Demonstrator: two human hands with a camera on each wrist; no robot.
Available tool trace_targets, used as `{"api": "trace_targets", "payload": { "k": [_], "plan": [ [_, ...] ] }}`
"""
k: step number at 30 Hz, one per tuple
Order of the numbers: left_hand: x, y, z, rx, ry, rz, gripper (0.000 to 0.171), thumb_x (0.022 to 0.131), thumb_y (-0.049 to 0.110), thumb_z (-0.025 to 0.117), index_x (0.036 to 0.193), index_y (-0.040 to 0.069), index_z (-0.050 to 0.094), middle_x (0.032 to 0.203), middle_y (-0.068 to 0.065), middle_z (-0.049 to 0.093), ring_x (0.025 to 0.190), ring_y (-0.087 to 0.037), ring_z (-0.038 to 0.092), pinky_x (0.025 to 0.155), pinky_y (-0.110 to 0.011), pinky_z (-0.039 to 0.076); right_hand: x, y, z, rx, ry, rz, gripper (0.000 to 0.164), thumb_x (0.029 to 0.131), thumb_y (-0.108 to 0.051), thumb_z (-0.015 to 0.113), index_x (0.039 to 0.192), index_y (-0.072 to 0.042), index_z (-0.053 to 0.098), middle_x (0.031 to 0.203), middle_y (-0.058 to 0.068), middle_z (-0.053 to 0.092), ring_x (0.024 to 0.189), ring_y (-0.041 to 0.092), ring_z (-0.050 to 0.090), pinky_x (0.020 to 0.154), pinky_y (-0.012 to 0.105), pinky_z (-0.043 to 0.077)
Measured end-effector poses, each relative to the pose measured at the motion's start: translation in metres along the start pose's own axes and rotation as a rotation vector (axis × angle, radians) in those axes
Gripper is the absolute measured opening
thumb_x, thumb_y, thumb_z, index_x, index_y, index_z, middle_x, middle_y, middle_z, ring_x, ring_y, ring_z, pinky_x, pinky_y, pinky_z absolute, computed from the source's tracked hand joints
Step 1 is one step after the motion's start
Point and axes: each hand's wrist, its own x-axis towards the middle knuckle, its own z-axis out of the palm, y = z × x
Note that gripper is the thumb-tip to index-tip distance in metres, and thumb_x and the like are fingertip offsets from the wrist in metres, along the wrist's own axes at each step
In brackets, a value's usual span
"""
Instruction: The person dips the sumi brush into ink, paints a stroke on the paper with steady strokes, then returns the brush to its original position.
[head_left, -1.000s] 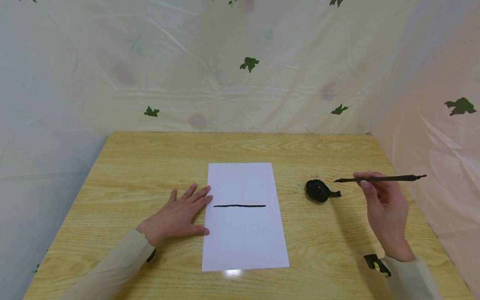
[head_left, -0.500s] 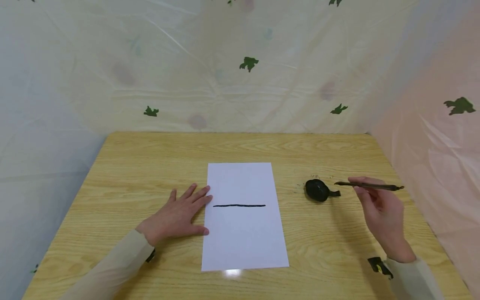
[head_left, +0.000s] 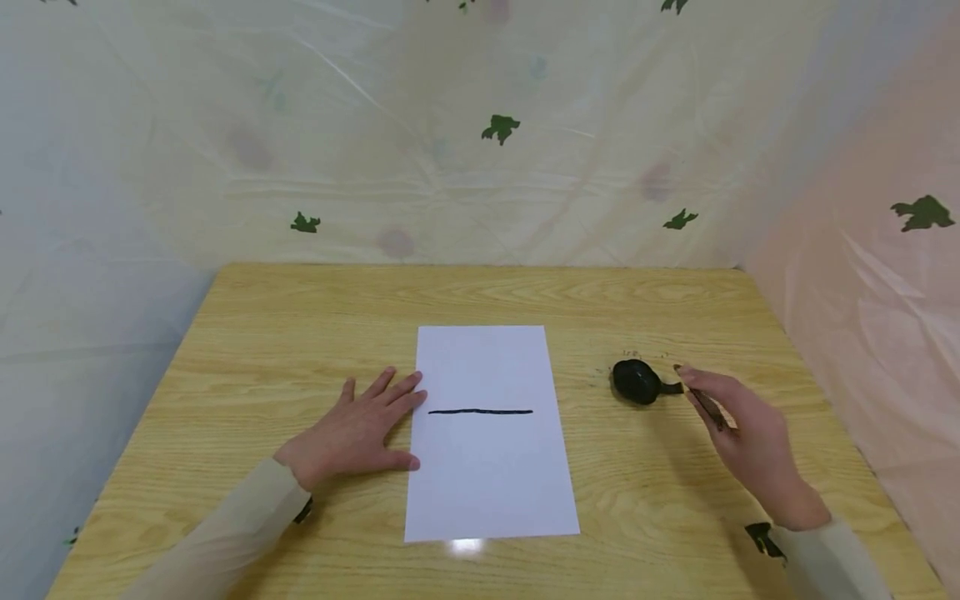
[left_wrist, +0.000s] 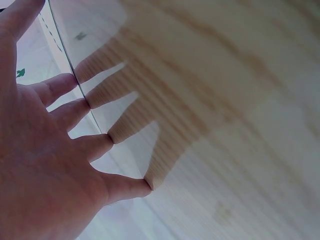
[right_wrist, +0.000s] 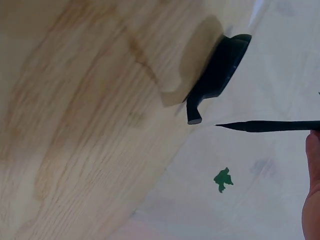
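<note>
In the head view my left hand (head_left: pixel 356 437) lies with fingers spread, its fingertips and thumb tip on the left edge of a white sheet of paper (head_left: pixel 487 475). A black horizontal stroke (head_left: pixel 480 411) crosses the middle of the sheet. My right hand (head_left: pixel 750 425) pinches a dark writing brush (head_left: pixel 707 408) above the table. Just left of it sits a small black ink dish (head_left: pixel 635 382) with a short handle. The right wrist view shows the pointed brush tip (right_wrist: pixel 232 126) near the handle of the ink dish (right_wrist: pixel 220 67), apart from it in that view.
A wooden table (head_left: pixel 300 308) bears the paper and dish. Small dark marks (head_left: pixel 630 352) lie on the wood behind the dish. Pale sheeting (head_left: pixel 420 167) with green leaf-like patches hangs behind the table and at both sides.
My right hand has moved slightly left toward the ink dish, and the brush has swung from nearly level to pointing its rear end back toward me. The left hand stays put.
</note>
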Motion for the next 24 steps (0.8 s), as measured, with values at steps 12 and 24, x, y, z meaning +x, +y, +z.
{"api": "trace_targets", "payload": {
  "k": [12,24],
  "plan": [
    [0.000,0.000,0.001,-0.003,-0.004,-0.008,0.094,0.088,0.066,0.071,0.161,0.016,0.039,0.172,-0.004,0.022,0.157,-0.040,0.012,0.110,-0.082,0.014,-0.010,-0.001,0.003,-0.025,-0.168,-0.158,0.048,0.115,-0.032,0.035,0.115,-0.003,0.074,0.120,0.011,0.074,0.113,0.013,0.068,0.093,0.010,0.047],
    [0.001,0.000,0.001,-0.008,-0.009,-0.013,0.095,0.088,0.066,0.071,0.162,0.017,0.038,0.172,-0.003,0.020,0.158,-0.039,0.010,0.110,-0.082,0.014,-0.019,-0.007,-0.009,-0.147,-0.421,-0.276,0.057,0.117,-0.019,0.015,0.130,-0.012,0.069,0.138,0.011,0.064,0.121,0.031,0.065,0.079,0.043,0.058]
  ]
}}
